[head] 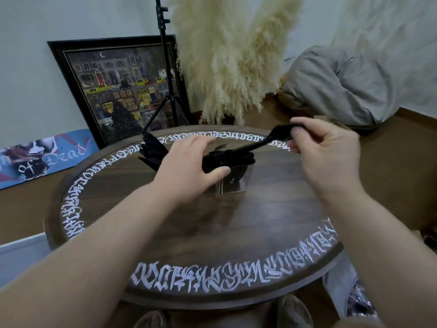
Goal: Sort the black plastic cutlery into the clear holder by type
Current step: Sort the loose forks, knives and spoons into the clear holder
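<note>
Okay, your right hand [326,157] pinches one piece of black cutlery [260,144] by its head end, near the fingertips, with the handle slanting down-left onto the bundle in the clear holder [236,183]. It looks like a fork or spoon; blur hides which. Your left hand [189,159] reaches over the holder's left side, fingers spread and fairly straight, thumb near the front of the black bundle; it doesn't clearly grip anything, so call it open and steadying.

The holder sits mid-surface on the round wooden surface [212,233], toward the far side. Its right compartment already carries a dense dark bundle [227,159] of pieces. A second cluster of black pieces [149,150] fans out just behind and left of your left hand; you can't tell whether those stand in another compartment or lie loose, since the hand covers that part.

Progress judgement: well under way, probably past halfway, as no loose cutlery shows elsewhere on the surface. What's left is at least the held piece, plus anything hidden under the left hand. Compartment dividers are too faint to confirm sorting by type.
</note>
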Available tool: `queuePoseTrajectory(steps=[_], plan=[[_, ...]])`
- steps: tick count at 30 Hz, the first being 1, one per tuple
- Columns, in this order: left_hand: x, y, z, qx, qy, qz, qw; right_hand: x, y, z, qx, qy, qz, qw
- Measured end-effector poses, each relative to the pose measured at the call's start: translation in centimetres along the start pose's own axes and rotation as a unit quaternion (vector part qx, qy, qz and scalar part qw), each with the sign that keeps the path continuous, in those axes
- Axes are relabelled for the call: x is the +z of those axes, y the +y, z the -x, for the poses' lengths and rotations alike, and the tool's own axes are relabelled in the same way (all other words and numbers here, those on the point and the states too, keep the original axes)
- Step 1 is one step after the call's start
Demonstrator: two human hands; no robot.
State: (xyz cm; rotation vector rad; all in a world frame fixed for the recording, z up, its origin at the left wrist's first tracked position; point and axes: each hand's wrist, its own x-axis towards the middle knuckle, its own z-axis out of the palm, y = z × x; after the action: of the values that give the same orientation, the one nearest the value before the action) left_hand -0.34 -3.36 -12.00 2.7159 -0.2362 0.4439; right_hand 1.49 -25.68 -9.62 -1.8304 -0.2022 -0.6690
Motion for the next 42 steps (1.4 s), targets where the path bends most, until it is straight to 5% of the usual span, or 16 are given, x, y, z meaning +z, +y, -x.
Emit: queuePoseTrajectory(steps=[5, 9, 28, 42], plan=[[1.7, -0.8, -4.6, 0.036, -0.099, -0.047, 0.993, 0.9, 1.1, -4.4, -0.179, 0.018, 0.142, 0.973], [3.7, -1.4, -6.0, 0.024, -0.171, -0.063, 0.983, 3.4, 3.2, -5.8, -0.240, -0.067, 0.215, 0.944], [5.2, -2.2, -5.8, 0.039, -0.053, -0.049, 0.997, 5.3, 6.3, -3.9, -0.118, -0.376, 0.278, 0.876], [5.3, -2.1, -5.5, 0.040, -0.059, -0.071, 0.995, 6.0, 7.8, -2.6, -0.098, -0.309, 0.280, 0.904]])
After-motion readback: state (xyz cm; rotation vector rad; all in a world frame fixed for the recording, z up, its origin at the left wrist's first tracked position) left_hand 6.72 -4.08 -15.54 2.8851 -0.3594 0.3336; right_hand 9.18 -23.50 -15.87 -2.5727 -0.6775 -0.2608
